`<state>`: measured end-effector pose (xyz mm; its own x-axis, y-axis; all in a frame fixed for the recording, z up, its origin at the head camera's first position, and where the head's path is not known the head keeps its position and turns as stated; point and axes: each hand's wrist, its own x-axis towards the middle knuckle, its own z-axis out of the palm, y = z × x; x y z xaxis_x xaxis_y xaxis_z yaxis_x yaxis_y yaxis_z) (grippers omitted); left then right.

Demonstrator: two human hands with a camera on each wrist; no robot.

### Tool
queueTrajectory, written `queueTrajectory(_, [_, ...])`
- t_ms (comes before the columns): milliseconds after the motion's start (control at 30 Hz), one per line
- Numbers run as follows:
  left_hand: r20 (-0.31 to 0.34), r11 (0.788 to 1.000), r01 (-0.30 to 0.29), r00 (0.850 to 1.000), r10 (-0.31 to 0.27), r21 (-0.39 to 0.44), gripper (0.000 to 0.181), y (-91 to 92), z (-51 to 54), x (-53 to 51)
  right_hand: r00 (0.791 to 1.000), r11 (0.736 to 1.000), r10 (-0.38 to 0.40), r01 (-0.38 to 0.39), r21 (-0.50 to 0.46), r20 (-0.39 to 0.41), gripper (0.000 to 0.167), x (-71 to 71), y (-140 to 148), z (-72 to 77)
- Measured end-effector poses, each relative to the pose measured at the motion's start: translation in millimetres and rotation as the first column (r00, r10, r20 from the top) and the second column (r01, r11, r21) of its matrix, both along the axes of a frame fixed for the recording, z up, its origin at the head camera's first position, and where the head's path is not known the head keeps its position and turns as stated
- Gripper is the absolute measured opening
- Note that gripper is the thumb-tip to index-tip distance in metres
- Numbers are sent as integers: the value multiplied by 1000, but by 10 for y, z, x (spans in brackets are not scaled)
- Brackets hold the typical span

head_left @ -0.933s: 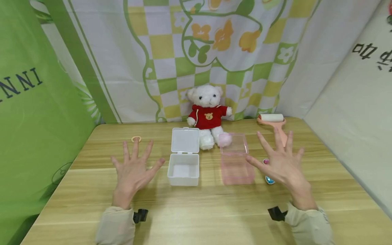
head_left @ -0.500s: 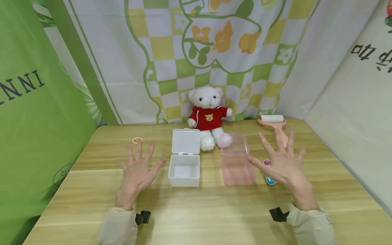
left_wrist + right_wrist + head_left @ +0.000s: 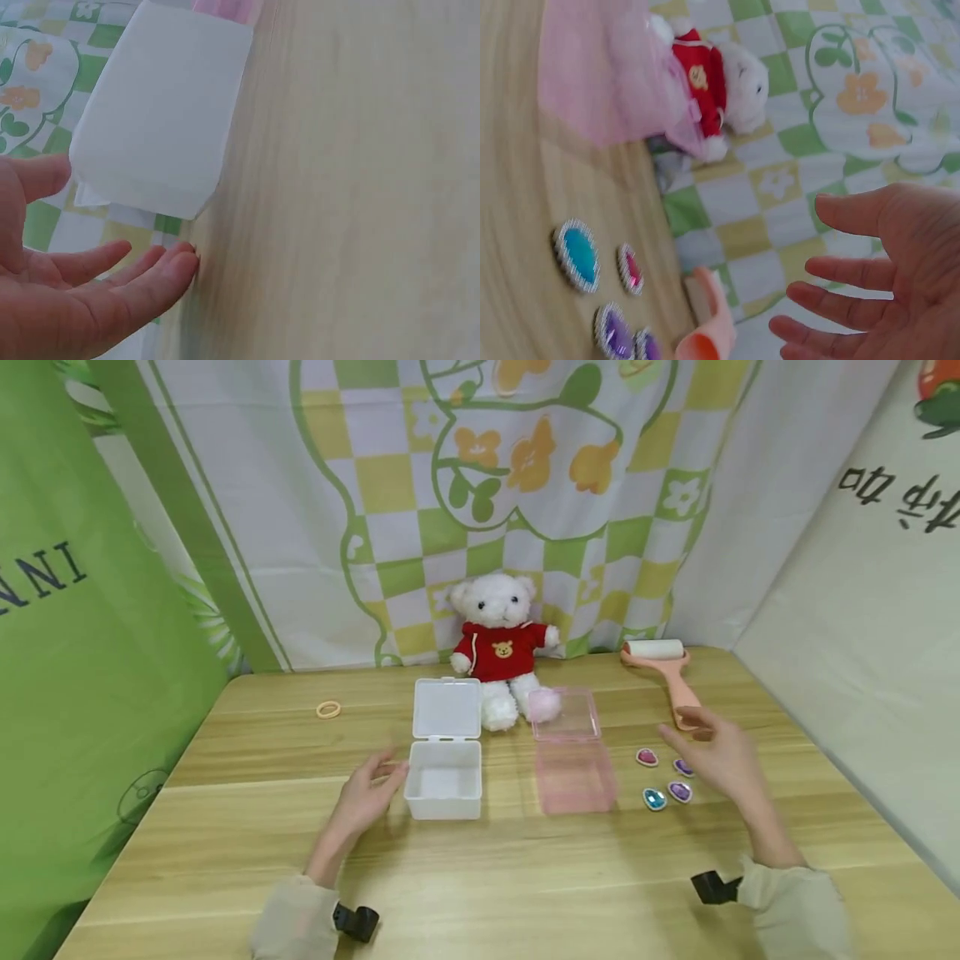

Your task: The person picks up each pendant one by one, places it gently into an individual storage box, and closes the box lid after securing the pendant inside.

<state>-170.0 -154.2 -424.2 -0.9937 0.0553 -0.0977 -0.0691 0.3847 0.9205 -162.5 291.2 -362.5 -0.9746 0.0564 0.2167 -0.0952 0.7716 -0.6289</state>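
My left hand (image 3: 366, 795) is beside the left wall of a small white lidded box (image 3: 445, 808), which stands with its lid up. In the left wrist view the thumb comes near the box's edge; whether it touches I cannot tell. My right hand (image 3: 726, 762) hovers with loosely bent fingers, holding nothing, just right of several gems with silvery rims: a pink gem (image 3: 647, 757), a blue gem (image 3: 654, 799) and purple gems (image 3: 680, 792). Between the hands stands a clear pink box (image 3: 576, 797), its lid raised too.
A white teddy bear (image 3: 501, 652) in a red hoodie sits behind the boxes. A lint roller (image 3: 663, 668) with a peach handle lies at the back right, its handle end near my right fingers. A pale yellow ring (image 3: 328, 710) lies at the back left of the wooden table (image 3: 510, 893).
Both hands were spread flat above the table. The left has moved right to the white box, its fingers bending. The right has drawn rightward and loosely curled, uncovering the purple gems.
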Motion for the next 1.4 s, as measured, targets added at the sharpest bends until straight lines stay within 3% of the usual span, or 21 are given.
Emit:
queueTrajectory(133, [70, 989, -5, 998, -5, 144, 62, 20, -45, 37, 1000, 1000, 6, -5, 10, -23, 43, -49, 231, -115])
queueTrajectory(267, [89, 965, 11, 995, -36, 261, 65, 48, -77, 41, 1000, 1000, 5, -5, -22, 31, 43, -93, 421, -274])
queueTrajectory(467, [52, 941, 62, 995, -84, 332, 69, 50, -118, 11, 987, 981, 25, 6, -194, 159, 50, -126, 635, -570])
queueTrajectory(600, [40, 924, 106, 991, -130, 368, 71, 23, -148, -1, 985, 955, 23, 29, -296, 171, 51, -171, 729, -715])
queueTrajectory(733, [42, 906, 117, 988, -146, 407, 71, -1, -157, -11, 980, 940, 46, 24, -341, 194, 53, -215, 764, -756])
queueTrajectory(1000, [39, 885, 156, 981, -192, 438, 71, -22, -150, -8, 970, 990, 84, -54, -133, 230, 51, -239, 725, -735])
queueTrajectory(1200, [36, 871, 192, 972, -233, 451, 72, -25, -146, -9, 962, 995, 92, -76, -70, 257, 52, -235, 717, -719])
queueTrajectory(1400, [46, 874, 199, 969, -243, 442, 71, -38, -152, -13, 961, 994, 105, -93, -59, 256, 53, -251, 732, -765])
